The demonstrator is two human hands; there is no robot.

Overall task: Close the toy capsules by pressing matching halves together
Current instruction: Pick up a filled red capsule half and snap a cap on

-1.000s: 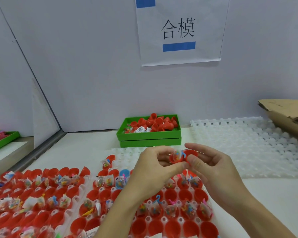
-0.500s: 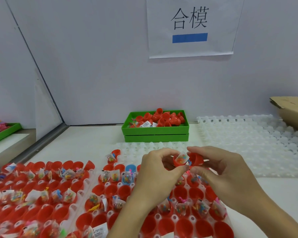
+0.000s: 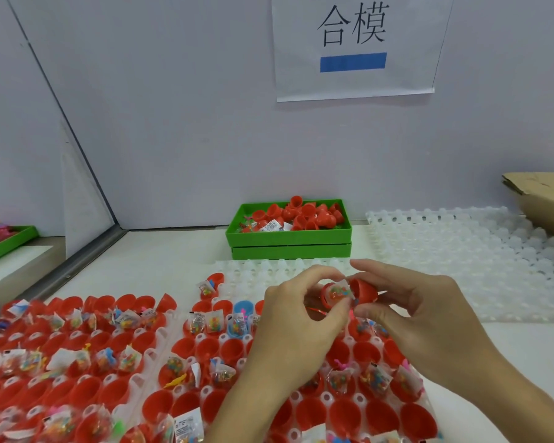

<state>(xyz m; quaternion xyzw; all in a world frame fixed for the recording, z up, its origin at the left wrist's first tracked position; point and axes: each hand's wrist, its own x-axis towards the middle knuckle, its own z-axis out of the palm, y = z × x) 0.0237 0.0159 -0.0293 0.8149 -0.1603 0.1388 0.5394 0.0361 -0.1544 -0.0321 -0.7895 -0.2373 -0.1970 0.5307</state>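
Head view: at centre, above the trays, the left hand (image 3: 296,318) pinches a red capsule half (image 3: 328,294) stuffed with a clear toy packet (image 3: 341,290), while the right hand (image 3: 429,311) pinches the matching red cap (image 3: 363,290) just beside it. The packet's protruding corner could get trapped in the seam and stop the halves snapping shut. Filled red trays (image 3: 179,340) crowd six to nine o'clock, a green bin of spare halves (image 3: 288,241) sits at twelve, an empty white tray (image 3: 461,251) at two.

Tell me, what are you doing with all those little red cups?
A person is putting a toy capsule together. The left hand holds a red half with a small bag of toys sticking out, and the right hand holds the other red half right up against it. They are not pressed shut yet. Below, white trays hold many open red halves, some with toy bags. A green bin at the back holds more loose red halves.
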